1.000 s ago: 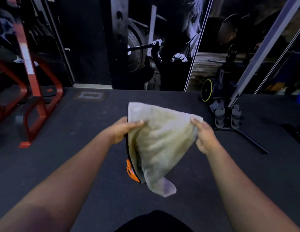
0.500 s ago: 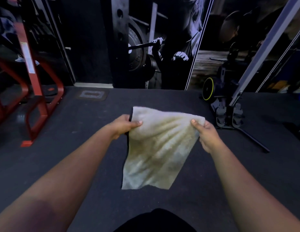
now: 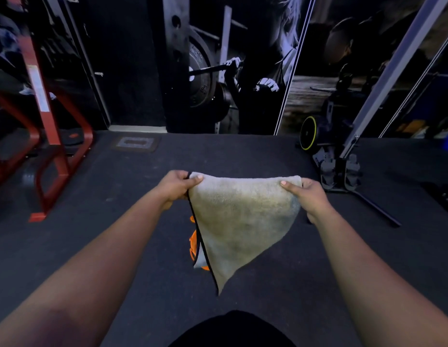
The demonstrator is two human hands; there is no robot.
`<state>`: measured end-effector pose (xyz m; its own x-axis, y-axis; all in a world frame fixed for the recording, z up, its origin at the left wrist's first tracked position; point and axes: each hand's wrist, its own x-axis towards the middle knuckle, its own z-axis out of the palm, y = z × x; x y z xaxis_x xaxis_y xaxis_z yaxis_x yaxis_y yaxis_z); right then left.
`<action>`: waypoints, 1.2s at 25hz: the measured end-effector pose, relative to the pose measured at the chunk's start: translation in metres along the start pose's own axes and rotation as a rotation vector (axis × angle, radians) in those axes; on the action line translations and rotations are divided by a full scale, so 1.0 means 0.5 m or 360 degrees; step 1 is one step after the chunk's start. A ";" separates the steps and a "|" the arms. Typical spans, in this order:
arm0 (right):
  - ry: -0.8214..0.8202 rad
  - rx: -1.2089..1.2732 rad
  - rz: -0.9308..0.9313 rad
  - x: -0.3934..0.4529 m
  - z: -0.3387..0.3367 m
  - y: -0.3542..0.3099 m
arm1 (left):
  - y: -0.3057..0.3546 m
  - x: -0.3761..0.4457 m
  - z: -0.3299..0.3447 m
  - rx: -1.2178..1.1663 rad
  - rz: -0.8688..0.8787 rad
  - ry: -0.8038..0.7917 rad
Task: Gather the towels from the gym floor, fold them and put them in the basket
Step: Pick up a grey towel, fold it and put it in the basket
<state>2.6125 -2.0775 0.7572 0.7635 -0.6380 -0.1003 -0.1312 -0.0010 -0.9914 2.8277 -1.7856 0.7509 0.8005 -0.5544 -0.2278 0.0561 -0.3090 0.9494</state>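
A pale grey-beige towel (image 3: 243, 221) with a dark hem hangs in the air in front of me, held by its two upper corners. My left hand (image 3: 176, 187) pinches the left corner and my right hand (image 3: 308, 196) pinches the right one. The cloth narrows to a point at the bottom. Behind its left edge an orange thing (image 3: 192, 242) shows in part; most of it is hidden by the towel. No basket is in view.
Dark rubber gym floor (image 3: 117, 246) lies below. A red steel frame (image 3: 55, 156) stands at the left. A black stand with a slanted grey bar (image 3: 343, 169) and a yellow-rimmed wheel (image 3: 308, 133) sit at the right. A wall mural (image 3: 243, 71) is at the back.
The towel's lower edge swung: it hung wide and flat half a second ago and now tapers to a point. My hands have spread slightly wider and the orange thing shows again behind the left edge.
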 end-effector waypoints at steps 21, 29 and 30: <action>0.0249 -0.1221 -0.0293 0.026 -0.023 -0.009 | 0.053 -0.005 -0.010 0.1345 0.0525 0.0520; 0.0303 -0.1199 -0.0320 0.001 -0.024 -0.025 | 0.033 0.006 -0.002 0.0203 0.0345 0.0286; 0.0310 -0.1216 -0.0332 -0.001 -0.024 -0.028 | 0.033 0.005 -0.003 0.0196 0.0356 0.0226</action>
<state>2.6061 -2.0865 0.7721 0.7055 -0.6890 0.1663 -0.4472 -0.6147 -0.6497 2.8313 -1.7911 0.7664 0.8608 -0.5083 0.0252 -0.1971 -0.2873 0.9373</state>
